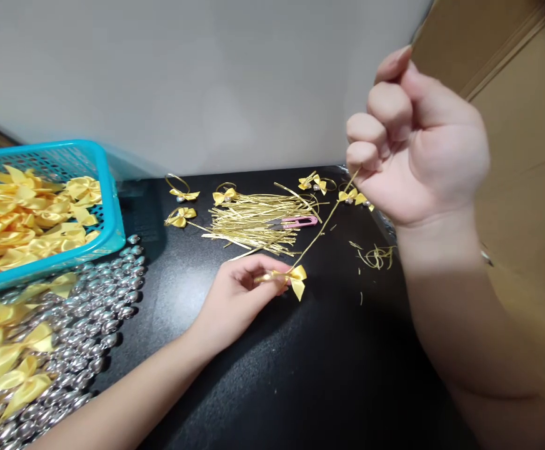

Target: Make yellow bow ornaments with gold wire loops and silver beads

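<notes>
My left hand (235,300) rests low on the black table (300,375), its fingers pinched on a small yellow ribbon bow (295,279). A thin gold cord (324,222) runs tight from the bow up to my right hand (413,150), which is raised and closed in a fist around the cord's upper end.
A teal basket (108,206) full of yellow bows stands at the left. In front of it lies a heap of silver beads (99,300) with loose bows on top. A bundle of gold cords (254,225), pink snips (298,221) and several finished bows (181,217) lie further back. Cord scraps (375,255) lie at the right.
</notes>
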